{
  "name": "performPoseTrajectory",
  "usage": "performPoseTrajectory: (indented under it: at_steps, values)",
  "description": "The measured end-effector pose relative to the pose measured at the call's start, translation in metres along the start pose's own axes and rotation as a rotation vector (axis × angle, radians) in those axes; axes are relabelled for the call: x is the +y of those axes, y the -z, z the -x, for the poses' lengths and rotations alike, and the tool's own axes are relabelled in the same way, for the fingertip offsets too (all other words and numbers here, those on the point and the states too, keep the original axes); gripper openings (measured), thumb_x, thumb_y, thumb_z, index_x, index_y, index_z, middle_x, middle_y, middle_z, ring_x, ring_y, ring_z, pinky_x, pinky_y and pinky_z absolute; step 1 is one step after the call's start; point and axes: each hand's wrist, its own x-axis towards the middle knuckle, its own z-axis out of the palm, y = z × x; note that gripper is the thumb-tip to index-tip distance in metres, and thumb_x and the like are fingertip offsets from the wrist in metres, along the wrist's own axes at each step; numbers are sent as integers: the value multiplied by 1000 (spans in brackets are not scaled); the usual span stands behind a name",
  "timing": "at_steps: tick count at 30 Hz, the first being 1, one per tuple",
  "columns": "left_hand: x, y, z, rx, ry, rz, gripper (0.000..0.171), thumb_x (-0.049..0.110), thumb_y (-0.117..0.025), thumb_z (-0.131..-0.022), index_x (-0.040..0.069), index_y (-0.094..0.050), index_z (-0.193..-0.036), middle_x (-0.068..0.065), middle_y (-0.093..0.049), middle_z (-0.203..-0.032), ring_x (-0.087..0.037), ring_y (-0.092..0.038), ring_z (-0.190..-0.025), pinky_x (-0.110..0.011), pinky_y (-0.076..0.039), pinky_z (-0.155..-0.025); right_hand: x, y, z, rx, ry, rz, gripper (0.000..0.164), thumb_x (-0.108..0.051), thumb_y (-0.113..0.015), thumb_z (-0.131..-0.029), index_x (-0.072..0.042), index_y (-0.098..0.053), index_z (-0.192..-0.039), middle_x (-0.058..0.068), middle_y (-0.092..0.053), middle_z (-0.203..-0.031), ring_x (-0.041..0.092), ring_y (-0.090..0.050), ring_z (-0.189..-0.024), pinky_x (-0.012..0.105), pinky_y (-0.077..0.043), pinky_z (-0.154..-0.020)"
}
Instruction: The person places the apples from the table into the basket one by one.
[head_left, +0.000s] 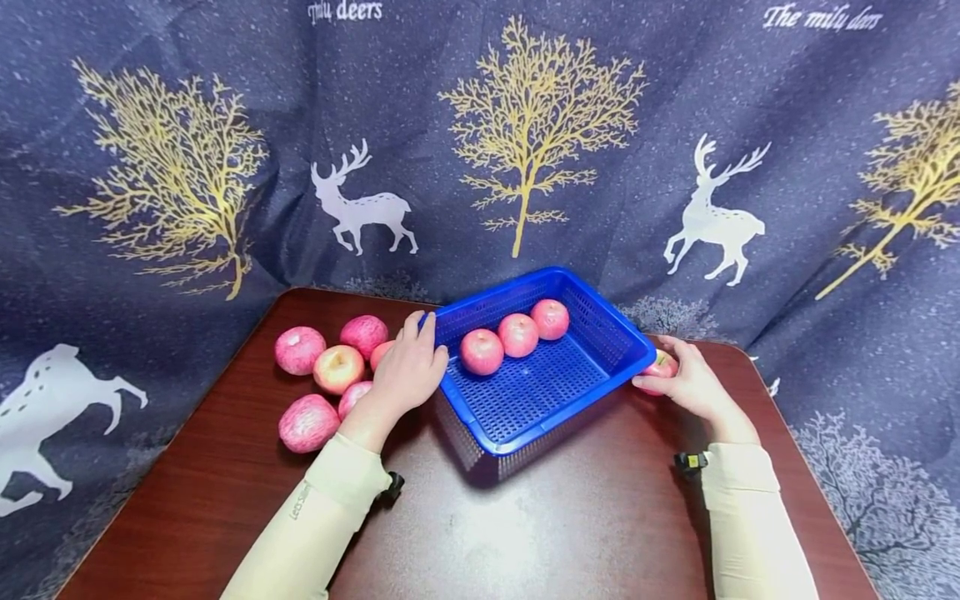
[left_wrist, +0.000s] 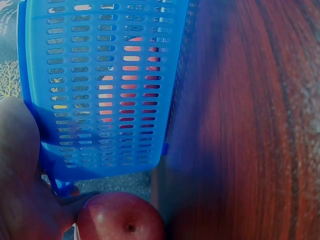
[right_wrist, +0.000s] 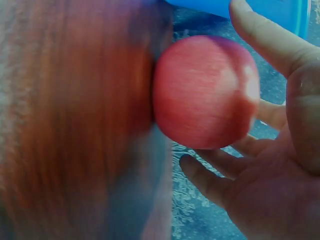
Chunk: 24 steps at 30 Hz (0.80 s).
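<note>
Apple (right_wrist: 206,92), round, pinkish red and glossy, sits on the desk (head_left: 600,517) just beyond the right corner of a blue perforated plastic basket (head_left: 532,387), close to the back edge. The right hand (head_left: 697,387) is spread wide around it, thumb apart from the skin in the right wrist view. The left hand (head_left: 408,367) grips the basket's left rim. The basket lies diagonally; three red apples (head_left: 518,336) make a row across it, leaving its near half and right end as open floor. Left of it, more apples (head_left: 339,369), one yellower, cluster close by the left hand. Glossy brown wood runs broadly between the forearms. Dark blue cloth (head_left: 420,75) hangs behind the back edge.
</note>
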Motion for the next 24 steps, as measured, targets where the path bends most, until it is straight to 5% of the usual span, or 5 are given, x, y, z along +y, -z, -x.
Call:
performPoseTrajectory:
  at_steps: [4, 15, 24]
  values:
    - [0, 0, 0, 0, 0, 8, 66, 27, -55, -109, -10, -45, -163, -31, -40, -166, -49, -54, -142, -64, -51, -110, 3, -7, -1, 2, 6, 58, 95, -35, -99, -82, 10, -54, -153, 36, -60, -142, 52, -51, -132, 67, -39, -111]
    - [3, 5, 1, -47, 25, -10, 68, 28, -55, -111, -8, -41, -166, -30, -37, -169, -47, -53, -147, -60, -48, -116, 0, -16, 1, 18, -23, 105, 96, -34, -99, -82, 8, -52, -154, 37, -56, -143, 52, -48, -133, 69, -41, -110]
    - [4, 5, 0, -47, 24, -6, 67, 27, -55, -111, -8, -41, -166, -30, -37, -169, -47, -52, -147, -60, -48, -116, -3, -20, -1, 22, 8, 129, 87, -34, -101, -82, 5, -61, -149, 32, -66, -134, 51, -50, -130, 70, -43, -108]
